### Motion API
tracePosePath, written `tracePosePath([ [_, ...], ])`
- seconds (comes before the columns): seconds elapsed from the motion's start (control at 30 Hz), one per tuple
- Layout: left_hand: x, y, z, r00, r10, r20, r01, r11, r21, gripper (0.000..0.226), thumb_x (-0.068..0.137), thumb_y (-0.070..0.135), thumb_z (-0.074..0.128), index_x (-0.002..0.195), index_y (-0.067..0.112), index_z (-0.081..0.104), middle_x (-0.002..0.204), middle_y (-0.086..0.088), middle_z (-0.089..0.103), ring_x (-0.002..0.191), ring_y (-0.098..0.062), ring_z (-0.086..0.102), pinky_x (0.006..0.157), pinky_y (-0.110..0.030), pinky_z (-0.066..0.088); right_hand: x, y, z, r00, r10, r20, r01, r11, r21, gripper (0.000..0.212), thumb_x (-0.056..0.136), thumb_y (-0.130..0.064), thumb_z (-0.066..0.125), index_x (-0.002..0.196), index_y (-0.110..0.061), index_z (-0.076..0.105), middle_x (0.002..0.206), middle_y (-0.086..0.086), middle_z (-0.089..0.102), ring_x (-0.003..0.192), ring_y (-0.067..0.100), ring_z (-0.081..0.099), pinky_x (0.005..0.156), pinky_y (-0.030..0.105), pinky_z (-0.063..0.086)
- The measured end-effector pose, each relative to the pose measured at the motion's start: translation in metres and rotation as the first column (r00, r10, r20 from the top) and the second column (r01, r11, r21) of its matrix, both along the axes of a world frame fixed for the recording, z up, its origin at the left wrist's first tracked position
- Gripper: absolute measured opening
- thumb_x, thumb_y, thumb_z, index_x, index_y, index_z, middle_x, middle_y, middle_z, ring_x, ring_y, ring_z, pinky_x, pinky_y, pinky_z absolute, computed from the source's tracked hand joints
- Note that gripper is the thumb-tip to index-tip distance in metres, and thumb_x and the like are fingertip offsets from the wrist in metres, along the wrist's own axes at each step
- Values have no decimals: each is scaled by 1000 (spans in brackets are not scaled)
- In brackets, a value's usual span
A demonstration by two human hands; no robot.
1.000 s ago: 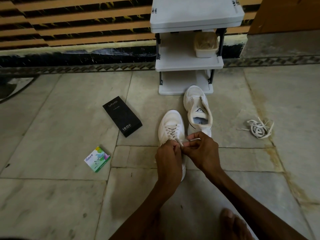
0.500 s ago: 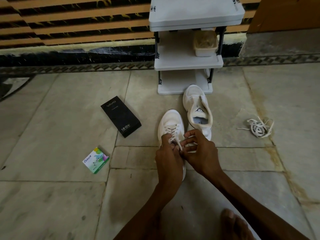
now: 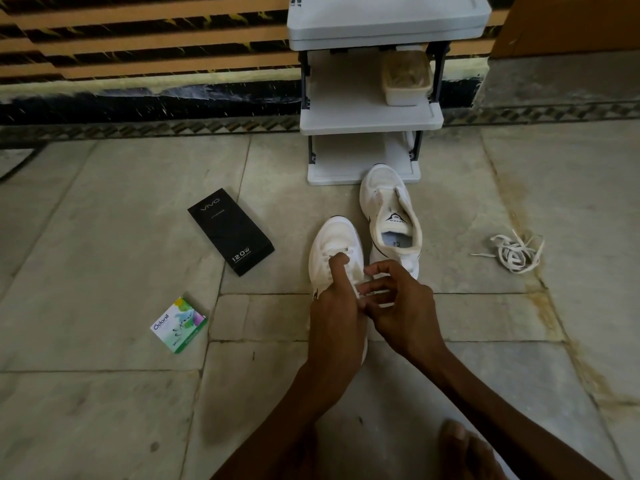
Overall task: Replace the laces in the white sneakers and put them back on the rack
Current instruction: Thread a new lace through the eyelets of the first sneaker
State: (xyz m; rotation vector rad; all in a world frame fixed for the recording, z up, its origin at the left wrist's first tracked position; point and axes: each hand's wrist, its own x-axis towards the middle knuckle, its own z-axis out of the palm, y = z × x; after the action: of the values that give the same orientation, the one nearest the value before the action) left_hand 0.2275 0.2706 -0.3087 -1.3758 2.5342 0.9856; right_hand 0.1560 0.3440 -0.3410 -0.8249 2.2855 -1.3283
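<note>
— So, where do the white sneakers stand?
— Both on the stone floor (image 3: pixel 104 271), in the middle of the frame, toes pointing up toward the rack (image 3: pixel 370 116). The near sneaker (image 3: pixel 334 237) is partly laced. The second sneaker (image 3: pixel 388 199) stands just beside it, to the right and higher, with no lace; its toe reaches the front edge of the lowest shelf.
— And the hands?
— The left hand (image 3: pixel 337 320) lies over the back half of the near sneaker, fingers curled down around it, the forefinger bent with its tip pressing on the laced part. The right hand (image 3: pixel 401 306) is almost touching it; its fingers are narrow and curled, and they pinch the white lace (image 3: pixel 356 289) that comes out between the two hands.
— What is at the sides?
— On the left a black box (image 3: pixel 231 232) lies flat and slanted, near the sneaker but apart; a strip of floor shows between. A green packet (image 3: pixel 179 323) lies lower left, well apart from the hands. On the right a heap of loose laces (image 3: pixel 516 252) lies well apart from the second sneaker. A bare foot (image 3: pixel 464 452) shows at the bottom edge, under the right forearm.
— And the rack itself?
— It stands against the wall at the top of the frame; a pale tub (image 3: pixel 407 79) sits at the right end of the middle shelf, close to the right post
</note>
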Motion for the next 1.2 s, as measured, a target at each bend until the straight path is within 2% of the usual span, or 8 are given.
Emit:
tracePosePath([
  [0.17,7,-9,2,981,29,-192,-20,999,47,68,92,26,61,148,18,24,125,-19,58,110,-33,60,97,-48,49,-8,-4,-2,999,-1,39,3,998,-55,39,72,-4,83,100,-20,60,75,-15,69,72,-9,66,64,2,46],
  [0.37,7,-19,14,992,52,-116,-37,991,129,35,95,24,56,128,13,54,131,-11,56,122,-26,53,108,-36,39,-15,-14,-3,998,49,-41,-49,999,-15,38,69,-4,83,94,-20,59,67,-14,67,69,-5,65,64,4,46],
  [0.7,4,-21,-6,985,158,-63,-152,984,87,49,94,41,56,135,16,50,134,-5,53,122,-21,51,106,-33,42,-17,-16,22,980,-7,-201,-23,989,-145,34,71,5,53,94,-17,39,77,3,56,65,14,55,56,31,46],
  [0.83,8,-25,5,981,16,-193,-16,1000,6,18,99,27,51,110,21,63,108,-1,66,99,-15,61,91,-29,51,-51,-12,85,976,-206,77,215,817,-535,40,82,18,43,89,-20,33,81,9,53,71,13,56,71,35,51],
  [0.93,8,-29,11,974,-63,-216,77,996,53,13,100,24,49,103,21,61,96,1,69,86,-13,65,83,-30,55,-53,-11,106,865,29,500,333,712,-618,26,91,7,42,83,-17,37,85,4,52,78,15,61,83,41,56],
  [1.0,11,-35,16,968,-158,-195,175,982,70,13,97,24,54,109,24,59,97,5,67,85,-9,62,77,-21,50,-44,-12,100,732,122,670,336,791,-511,22,91,2,42,79,-16,44,85,6,52,79,24,56,68,36,55],
  [1.07,12,-46,26,943,-227,-242,262,957,124,24,91,20,62,113,29,57,97,6,66,85,-7,62,72,-19,50,-37,-12,83,765,24,643,159,961,-225,26,93,1,41,81,-18,54,76,4,54,66,19,51,50,23,44],
  [1.2,13,-69,41,885,-298,-358,346,935,77,35,82,7,67,105,32,60,82,8,61,76,-4,60,68,-13,48,-28,-9,38,949,303,91,-310,828,467,14,94,-14,52,92,-22,63,90,-6,64,80,10,63,66,16,46],
])
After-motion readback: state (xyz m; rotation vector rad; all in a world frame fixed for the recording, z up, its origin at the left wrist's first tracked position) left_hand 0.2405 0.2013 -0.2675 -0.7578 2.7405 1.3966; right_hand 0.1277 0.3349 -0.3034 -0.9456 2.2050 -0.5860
